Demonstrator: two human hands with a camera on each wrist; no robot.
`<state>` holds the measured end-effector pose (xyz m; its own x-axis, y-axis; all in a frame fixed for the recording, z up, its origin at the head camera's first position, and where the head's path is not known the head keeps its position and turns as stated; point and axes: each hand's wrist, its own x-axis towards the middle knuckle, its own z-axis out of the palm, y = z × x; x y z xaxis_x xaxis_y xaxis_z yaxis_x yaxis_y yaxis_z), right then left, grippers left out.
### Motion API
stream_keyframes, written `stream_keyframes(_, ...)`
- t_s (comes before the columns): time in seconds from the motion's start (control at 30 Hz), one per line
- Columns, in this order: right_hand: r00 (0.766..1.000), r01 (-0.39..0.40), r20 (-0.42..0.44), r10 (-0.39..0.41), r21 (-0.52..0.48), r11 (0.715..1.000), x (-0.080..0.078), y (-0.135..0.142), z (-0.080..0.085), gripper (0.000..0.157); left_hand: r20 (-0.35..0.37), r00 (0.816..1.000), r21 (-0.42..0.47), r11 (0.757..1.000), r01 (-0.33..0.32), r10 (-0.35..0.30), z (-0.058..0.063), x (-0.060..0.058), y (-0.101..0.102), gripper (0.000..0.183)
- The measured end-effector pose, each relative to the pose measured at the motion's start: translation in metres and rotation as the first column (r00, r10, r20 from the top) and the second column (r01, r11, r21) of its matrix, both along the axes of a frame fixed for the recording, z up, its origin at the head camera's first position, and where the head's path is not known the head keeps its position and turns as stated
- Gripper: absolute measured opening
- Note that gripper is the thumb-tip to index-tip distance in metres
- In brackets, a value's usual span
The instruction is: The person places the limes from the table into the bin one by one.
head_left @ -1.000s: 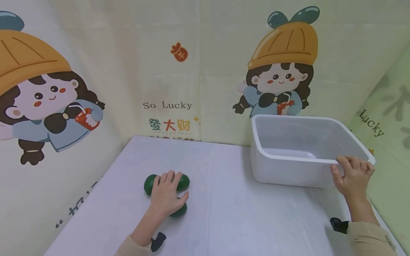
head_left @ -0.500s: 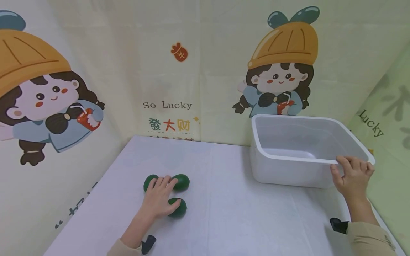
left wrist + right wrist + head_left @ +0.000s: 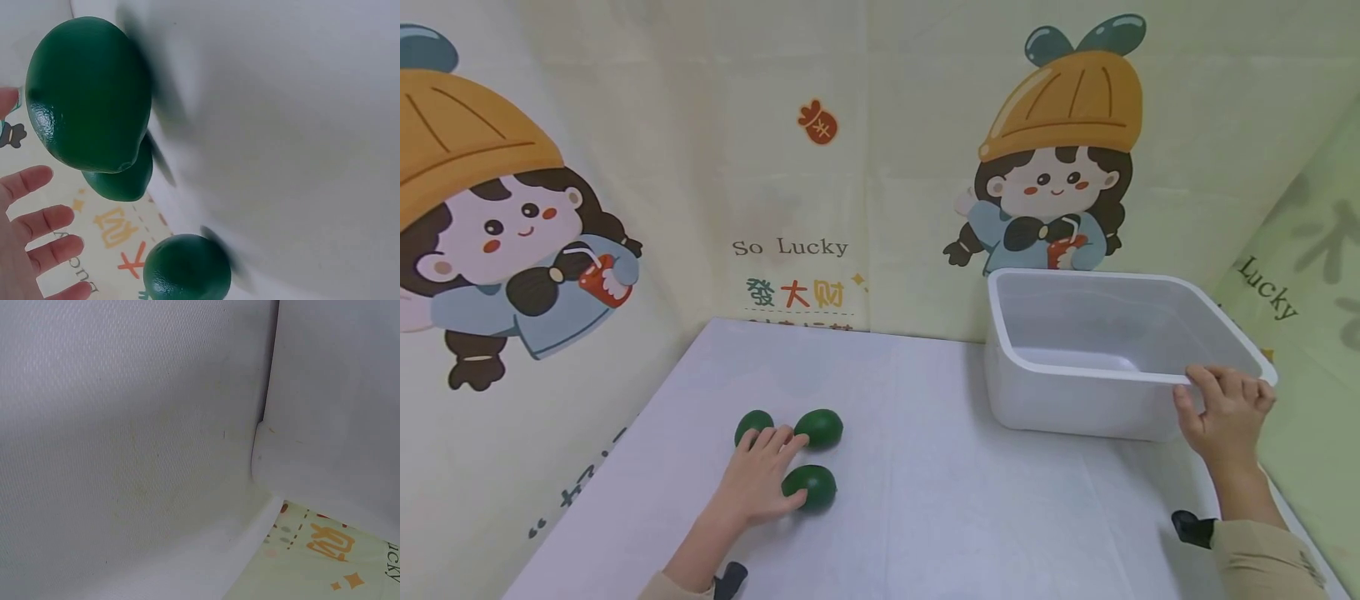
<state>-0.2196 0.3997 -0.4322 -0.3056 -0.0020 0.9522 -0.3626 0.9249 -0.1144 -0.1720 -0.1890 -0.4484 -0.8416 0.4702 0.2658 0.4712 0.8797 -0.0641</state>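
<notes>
While the head view shows the right hand (image 3: 1228,412) gripping the rim of a white, rectangular, plastic-looking box (image 3: 1060,400), thumb outside, the left hand (image 3: 758,479) hovers with parted fingers, holding nothing, over three glossy, dark-green, egg-shaped fruits on a white cloth-covered table (image 3: 955,517): a far-left fruit (image 3: 751,422), a far-right fruit (image 3: 822,428) and a near fruit (image 3: 815,487). The box stands upright, well apart to their right. The likeliest mishap is a roll: the fruits look round and loose, so a brush of the thumb or fingertips could send one off toward an edge. A hard pull on the rim could drag or tip the box.

In the left wrist view, gaps show between the spread fingers (image 3: 45,222) and the fruits. Two of these overlap in sight, so reaching for one may knock its neighbour, and such smooth skins could slip from a loose grip.

In the right wrist view, the box's outer wall appears beside the printed cream backdrop (image 3: 300,569); the fingers are out of sight, so their firmness cannot be told.
</notes>
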Motion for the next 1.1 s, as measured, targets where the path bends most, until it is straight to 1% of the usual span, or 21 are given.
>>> stream_keyframes(0.13,1.000,0.003,-0.005,-0.003,-0.001,1.000,0.000,-0.001,0.001,0.059,0.044,0.999,-0.029,1.000,-0.007,0.009,0.000,0.004,-0.002,0.063)
stream_keyframes(0.23,1.000,0.006,-0.009,-0.006,-0.001,1.000,-0.001,-0.001,0.001,0.059,0.083,0.996,-0.038,0.999,-0.022,0.025,-0.002,0.006,-0.003,0.065)
stream_keyframes(0.33,1.000,0.006,-0.015,-0.006,-0.001,1.000,-0.001,-0.002,0.001,0.058,0.101,0.994,-0.046,0.999,-0.028,0.033,-0.006,0.008,-0.004,0.066)
stream_keyframes(0.57,0.999,0.005,-0.036,-0.005,-0.007,1.000,-0.001,-0.003,0.001,0.058,0.104,0.994,-0.064,0.997,-0.029,0.036,-0.013,0.008,-0.006,0.069)
stream_keyframes(0.7,1.000,0.005,-0.030,-0.005,-0.005,1.000,-0.001,-0.002,0.001,0.058,0.113,0.993,-0.056,0.998,-0.034,0.040,-0.016,0.009,-0.006,0.072)
stream_keyframes(0.87,1.000,0.004,-0.020,-0.005,-0.005,1.000,-0.001,-0.002,0.001,0.058,0.102,0.994,-0.046,0.998,-0.035,0.040,-0.019,0.008,-0.007,0.072)
stream_keyframes(1.1,1.000,0.008,0.003,-0.008,0.000,1.000,0.000,0.000,0.000,0.058,0.098,0.995,-0.053,0.999,-0.014,0.019,-0.022,0.007,-0.007,0.071)
